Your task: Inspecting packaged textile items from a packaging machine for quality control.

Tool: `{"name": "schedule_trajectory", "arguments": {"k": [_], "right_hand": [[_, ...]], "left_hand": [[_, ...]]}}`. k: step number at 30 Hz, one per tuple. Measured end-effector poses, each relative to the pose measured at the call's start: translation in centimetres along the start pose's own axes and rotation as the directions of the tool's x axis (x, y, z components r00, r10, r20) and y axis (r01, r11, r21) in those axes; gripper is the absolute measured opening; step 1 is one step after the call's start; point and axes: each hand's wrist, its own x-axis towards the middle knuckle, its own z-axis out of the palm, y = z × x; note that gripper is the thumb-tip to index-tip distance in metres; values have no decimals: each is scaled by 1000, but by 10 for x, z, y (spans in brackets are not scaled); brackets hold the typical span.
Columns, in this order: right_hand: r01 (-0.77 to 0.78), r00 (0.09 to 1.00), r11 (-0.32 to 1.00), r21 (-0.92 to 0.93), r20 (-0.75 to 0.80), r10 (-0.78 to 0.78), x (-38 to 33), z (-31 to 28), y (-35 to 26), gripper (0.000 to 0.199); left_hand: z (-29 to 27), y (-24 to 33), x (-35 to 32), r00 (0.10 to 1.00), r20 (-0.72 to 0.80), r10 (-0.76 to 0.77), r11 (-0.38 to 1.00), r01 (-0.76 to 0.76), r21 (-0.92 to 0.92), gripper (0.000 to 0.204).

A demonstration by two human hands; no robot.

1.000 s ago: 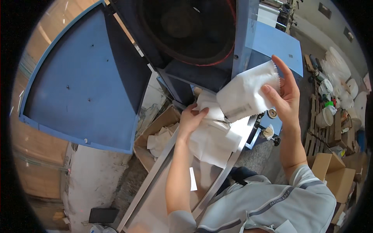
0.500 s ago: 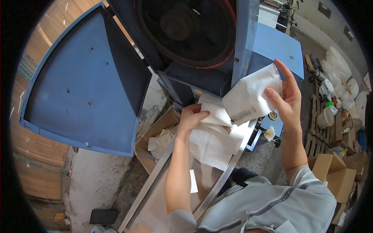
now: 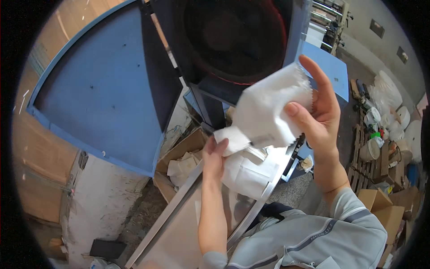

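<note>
Here the right hand [image 3: 320, 116] holds a white pinked-edge bag [image 3: 268, 110] up in front of the blue machine [image 3: 233, 49], its grip clamped on the bag's right side with thumb in front and fingers behind. The left hand [image 3: 215, 154] pinches the bag's lower left corner, grip closed on it. Below lie more white bags [image 3: 248, 172] on the slanted metal chute [image 3: 179, 224]. A cardboard box [image 3: 181, 157] sits left of the chute.
</note>
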Motion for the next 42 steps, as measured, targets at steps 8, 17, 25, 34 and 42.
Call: {"name": "schedule_trajectory", "arguments": {"k": [8,17,25,34,42], "right_hand": [[-177,982,983,58,77,172,-14,53,44,65],[-336,936,941,38,121,330,-34,50,78,67],[-312,937,948,64,189,295,-32,54,59,69],[-306,939,945,115,198,280,-32,64,52,70],[-366,920,928,71,177,350,-40,49,68,70]], "left_hand": [[-28,-7,-47,999,-17,27,901,-32,-434,37],[-58,-12,-54,997,72,29,843,15,-537,50],[-25,-9,-50,993,66,-94,855,115,-506,73],[-8,-11,-52,982,182,-51,833,142,-535,91],[-11,-6,-50,996,89,22,849,29,-528,69]]}}
